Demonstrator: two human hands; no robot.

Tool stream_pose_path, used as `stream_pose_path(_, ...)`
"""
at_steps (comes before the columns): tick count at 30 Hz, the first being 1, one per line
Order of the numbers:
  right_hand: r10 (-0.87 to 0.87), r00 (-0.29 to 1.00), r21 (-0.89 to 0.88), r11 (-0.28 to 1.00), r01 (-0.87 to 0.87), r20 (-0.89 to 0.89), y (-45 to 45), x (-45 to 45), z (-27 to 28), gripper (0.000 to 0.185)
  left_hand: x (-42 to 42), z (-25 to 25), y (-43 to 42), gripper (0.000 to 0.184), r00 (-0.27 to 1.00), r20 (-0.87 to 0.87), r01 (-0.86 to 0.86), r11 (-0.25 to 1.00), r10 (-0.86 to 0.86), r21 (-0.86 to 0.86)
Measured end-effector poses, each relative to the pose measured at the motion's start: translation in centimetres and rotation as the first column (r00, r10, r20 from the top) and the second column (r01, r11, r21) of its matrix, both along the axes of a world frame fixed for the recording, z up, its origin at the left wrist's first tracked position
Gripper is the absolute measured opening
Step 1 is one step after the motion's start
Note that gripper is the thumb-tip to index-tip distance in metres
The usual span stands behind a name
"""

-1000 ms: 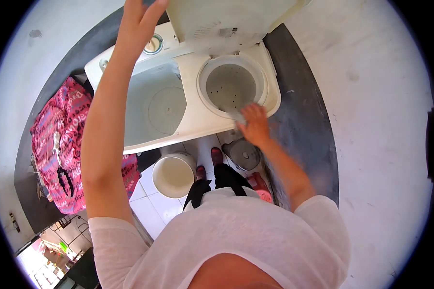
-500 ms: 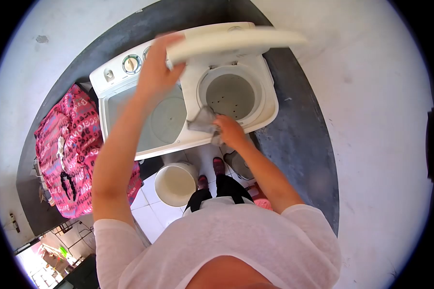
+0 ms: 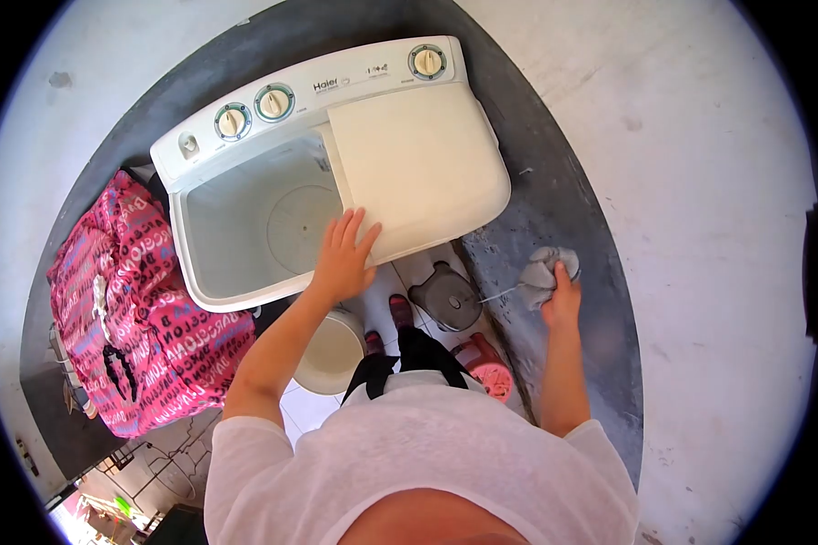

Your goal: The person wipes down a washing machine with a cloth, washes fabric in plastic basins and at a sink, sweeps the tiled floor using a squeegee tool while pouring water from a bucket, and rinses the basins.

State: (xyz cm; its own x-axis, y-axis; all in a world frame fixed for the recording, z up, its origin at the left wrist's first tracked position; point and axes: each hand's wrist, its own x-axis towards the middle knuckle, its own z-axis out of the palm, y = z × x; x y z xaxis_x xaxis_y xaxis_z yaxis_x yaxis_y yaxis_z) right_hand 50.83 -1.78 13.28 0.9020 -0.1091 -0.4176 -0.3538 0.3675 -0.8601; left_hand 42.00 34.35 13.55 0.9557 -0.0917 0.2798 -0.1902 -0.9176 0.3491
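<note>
A: How are the fingers of the left hand [image 3: 341,263]?

B: They are spread a little, holding nothing, at the near-left corner of the flat cream plastic lid [image 3: 418,163]. Perhaps they steady it; whether they press, I cannot tell.

A: And the white plastic twin-tub washing machine [image 3: 339,168]?

B: It extends beyond these fingertips, with its pale grey open tub [image 3: 232,218] to their left.

A: The right hand [image 3: 563,295]?

B: Its fingers are closed around a crumpled grey cloth [image 3: 538,277], probably bunched so that it does not drag on the dark grey ledge [image 3: 604,363] below.
</note>
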Motion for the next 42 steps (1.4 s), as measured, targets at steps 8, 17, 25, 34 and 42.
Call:
stream_pose_path(8,0.881,0.473,-0.998,-0.018,0.053,0.010,14.9,6.7,-1.3,0.060,-4.6,-3.5,4.4,0.056,0.884,-0.202,-0.433,0.901,0.421,-0.019)
stream_pose_path(17,0.677,0.735,-0.998,0.013,0.056,0.050,24.2,25.1,-3.3,0.069,-3.8,-4.1,4.3,0.049,0.847,-0.204,-0.477,0.871,0.490,0.116)
stream_pose_path(25,0.740,0.660,-0.977,-0.021,0.213,0.128,34.7,17.5,-2.8,0.083,-3.8,-4.0,4.3,0.045,0.859,-0.192,-0.459,0.880,0.475,0.121)
stream_pose_path(34,0.985,0.121,-0.986,0.111,0.128,0.126,34.2,6.3,-2.0,0.057,-4.2,-4.3,4.2,0.044,0.852,-0.178,-0.472,0.870,0.492,0.143)
stream_pose_path(42,0.953,0.301,-0.997,-0.047,0.063,-0.026,18.7,6.5,-0.9,0.054,-4.0,-4.2,4.2,0.041,0.854,-0.179,-0.480,0.873,0.489,0.093)
